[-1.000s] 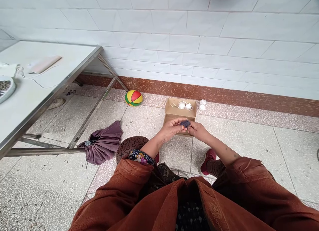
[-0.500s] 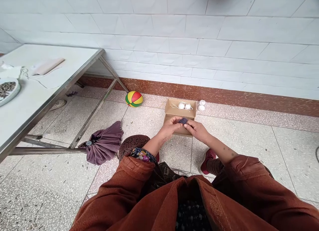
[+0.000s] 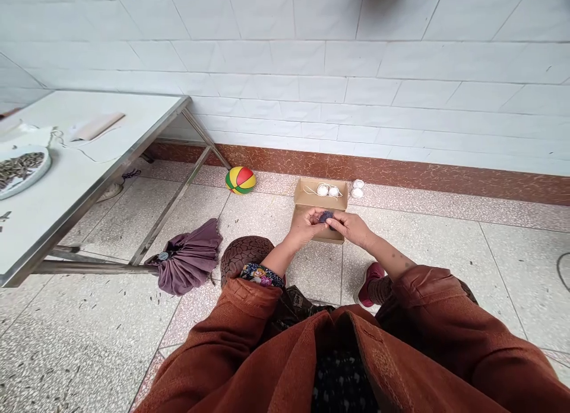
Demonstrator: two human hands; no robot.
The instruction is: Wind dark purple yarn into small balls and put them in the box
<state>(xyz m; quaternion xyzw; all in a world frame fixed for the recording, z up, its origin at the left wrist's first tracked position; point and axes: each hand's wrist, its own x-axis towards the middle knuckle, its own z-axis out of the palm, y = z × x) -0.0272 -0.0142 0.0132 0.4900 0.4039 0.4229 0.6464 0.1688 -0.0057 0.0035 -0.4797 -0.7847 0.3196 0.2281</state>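
Over the open cardboard box [image 3: 301,207], a small dark purple-grey ball of yarn [image 3: 326,218] is pinched between my two hands. My left hand [image 3: 305,225] grips it from the left, its fingers curled around the far side. From the right, my right hand [image 3: 351,226] holds it, with the thumb pressed on the near side. Two white balls of yarn [image 3: 328,190] with loose strands lie in the raised lid part of the box. Most of the box's lower tray is hidden behind my hands.
Two more white balls [image 3: 357,189] are on the floor right of the box. A coloured ball [image 3: 240,180] sits near the wall. A folded purple umbrella [image 3: 189,259] leans by the metal-legged table [image 3: 146,119], which carries a white dish [image 3: 40,171] of dark dried pieces.
The view has tilted up and shifted slightly. The dark ball has turned a little between my fingers; both hands still hold it over the box.
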